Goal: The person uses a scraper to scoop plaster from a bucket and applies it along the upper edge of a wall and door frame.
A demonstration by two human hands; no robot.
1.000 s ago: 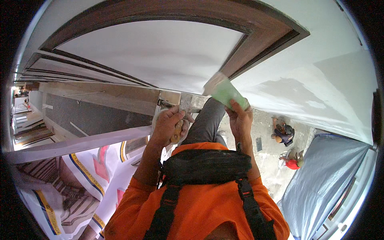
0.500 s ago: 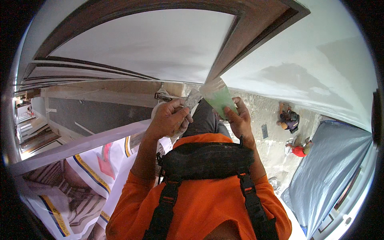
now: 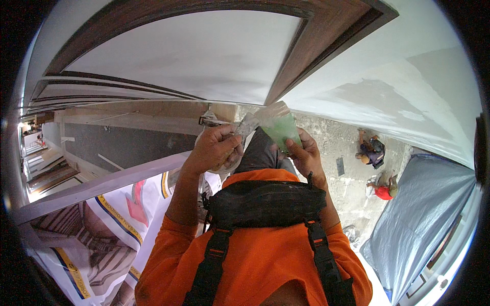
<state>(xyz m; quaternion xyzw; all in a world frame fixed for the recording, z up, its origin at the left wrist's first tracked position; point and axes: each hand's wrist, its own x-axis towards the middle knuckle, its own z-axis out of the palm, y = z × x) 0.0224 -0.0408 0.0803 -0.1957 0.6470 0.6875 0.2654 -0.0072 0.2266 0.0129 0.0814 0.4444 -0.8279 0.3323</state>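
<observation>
Mid-job: left hand (image 3: 217, 148) clamps putty knife (image 3: 246, 125), right hand (image 3: 305, 155) grips green scraper (image 3: 279, 126); wall (image 3: 398, 102) patchily skimmed, more left.

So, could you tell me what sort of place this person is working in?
Probably a building site or renovation, seen from high up. The right hand holds a green scraper beside a patchily plastered white wall, a grey tarpaulin hangs below, and two people crouch on bare concrete far beneath.
</observation>
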